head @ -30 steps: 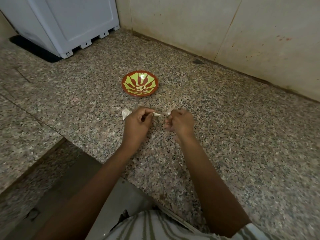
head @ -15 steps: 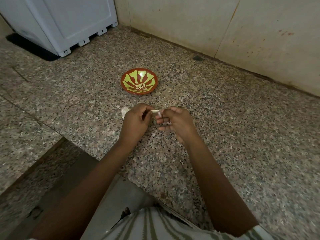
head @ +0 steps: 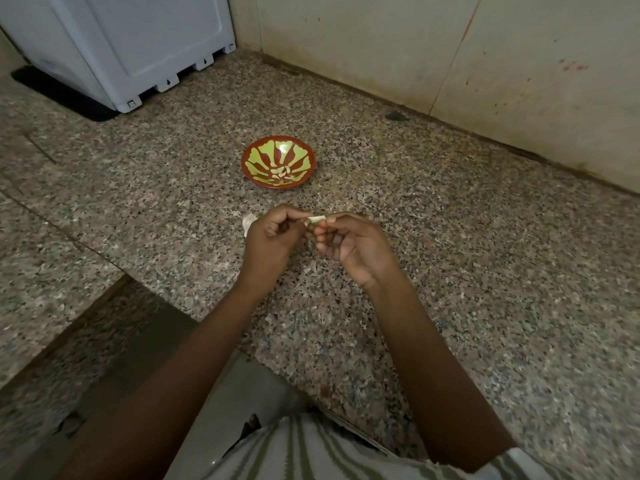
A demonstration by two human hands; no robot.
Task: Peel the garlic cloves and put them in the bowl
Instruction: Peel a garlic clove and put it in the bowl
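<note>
Your fingertips (head: 331, 220) close from both sides on a pale garlic clove (head: 316, 220), the left hand (head: 270, 237) and right hand (head: 353, 242) each curled and pinching one end so that it bridges the narrow gap between them, held above the granite counter (head: 467, 258). Just beside your left knuckles a whitish scrap of garlic (head: 248, 224) lies on the stone, partly hidden, skin or clove impossible to tell. Beyond the hands and apart from them, the red-and-green bowl (head: 258, 157) sits upright with peeled cloves (head: 281, 172) gathered at its centre, a white appliance (head: 138, 46) in the far left corner.
</note>
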